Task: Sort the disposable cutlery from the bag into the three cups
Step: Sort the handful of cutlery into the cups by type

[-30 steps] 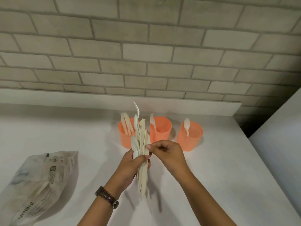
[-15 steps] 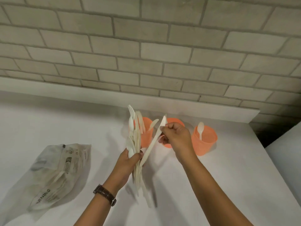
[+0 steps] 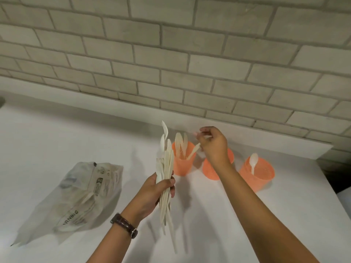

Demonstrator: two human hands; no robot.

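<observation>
Cups: three, orange, in a row on the table (image 3: 57, 141): left cup (image 3: 182, 167), middle cup (image 3: 208, 170), right cup (image 3: 256, 178).
Left cup: about four pale pieces, including one tilted piece (image 3: 192, 153).
Right cup: one spoon (image 3: 253, 162).
Left hand (image 3: 157, 192): grips one bundle of cutlery (image 3: 166, 168), upright, just before the left cup.
Right hand (image 3: 212, 145): fingers curled above the middle cup, at the tilted piece's tip; cannot tell if it holds it.
Bag (image 3: 79, 194): one, lying at the left.
</observation>
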